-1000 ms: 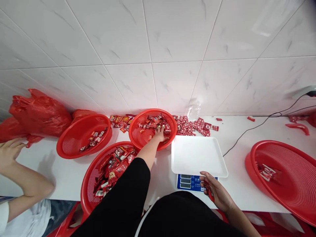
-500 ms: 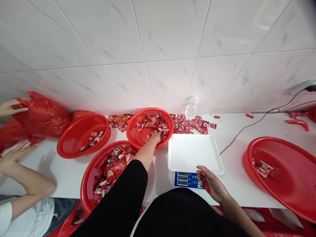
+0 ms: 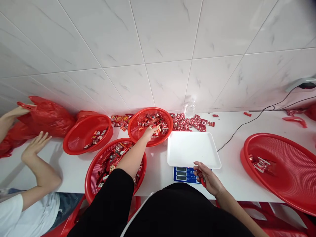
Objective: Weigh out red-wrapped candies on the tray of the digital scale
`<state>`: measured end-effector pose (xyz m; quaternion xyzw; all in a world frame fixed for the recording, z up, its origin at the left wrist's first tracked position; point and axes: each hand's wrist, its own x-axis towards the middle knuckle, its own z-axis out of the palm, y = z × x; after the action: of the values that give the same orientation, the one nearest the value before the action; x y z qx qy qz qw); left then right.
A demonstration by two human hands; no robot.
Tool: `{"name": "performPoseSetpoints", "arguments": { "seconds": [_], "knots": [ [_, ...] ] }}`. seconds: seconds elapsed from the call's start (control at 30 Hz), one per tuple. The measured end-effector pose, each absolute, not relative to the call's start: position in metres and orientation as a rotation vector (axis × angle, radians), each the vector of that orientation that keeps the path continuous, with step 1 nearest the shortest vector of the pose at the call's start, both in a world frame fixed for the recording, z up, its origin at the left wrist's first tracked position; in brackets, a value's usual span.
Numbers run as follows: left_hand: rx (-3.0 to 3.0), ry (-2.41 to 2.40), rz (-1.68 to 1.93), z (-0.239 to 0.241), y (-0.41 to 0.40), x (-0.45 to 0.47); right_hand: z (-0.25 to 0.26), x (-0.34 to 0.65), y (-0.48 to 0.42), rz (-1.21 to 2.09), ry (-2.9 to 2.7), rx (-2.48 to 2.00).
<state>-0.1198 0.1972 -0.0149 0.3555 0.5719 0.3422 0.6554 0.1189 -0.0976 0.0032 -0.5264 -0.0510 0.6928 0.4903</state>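
Observation:
My left hand (image 3: 149,132) is closed on a small red and cream wrapped packet (image 3: 157,129), just over the red basket (image 3: 131,122) near the wall. Loose red packets (image 3: 153,117) lie in that basket. My right hand (image 3: 209,180) curls around several small red packets (image 3: 201,177) in front of the scale. A white tray (image 3: 192,148) with nothing on it rests on the blue digital scale (image 3: 182,174). Below my left forearm, a larger red basket (image 3: 90,179) holds a heap of red packets, partly hidden by my arm.
Red packets (image 3: 195,122) are spread along the wall. A big red basket (image 3: 291,144) stands at right, with a black cable (image 3: 237,129) nearby. On the left are another red basket (image 3: 71,131), a red plastic bag (image 3: 49,115) and a co-worker's hand (image 3: 37,144).
My left hand has lifted out of the packets and shifted left, with a packet now showing in its fingers. My right hand still holds its packets. The co-worker's lower hand has risen.

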Motion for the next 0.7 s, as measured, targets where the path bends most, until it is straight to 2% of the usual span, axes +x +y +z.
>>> {"name": "performPoseSetpoints", "arguments": {
  "seconds": [0.23, 0.43, 0.7],
  "knots": [
    [0.774, 0.996, 0.537, 0.023, 0.145, -0.087, 0.002, 0.123, -0.107, 1.673, -0.107, -1.223],
    [1.111, 0.919, 0.311, 0.011, 0.1, -0.041, 0.003, 0.133, -0.114, 1.648, -0.109, -1.173],
    [1.498, 1.031, 0.209, -0.017, 0.084, -0.028, -0.001, 0.147, -0.123, 1.615, -0.016, -1.196]
  ]
}}
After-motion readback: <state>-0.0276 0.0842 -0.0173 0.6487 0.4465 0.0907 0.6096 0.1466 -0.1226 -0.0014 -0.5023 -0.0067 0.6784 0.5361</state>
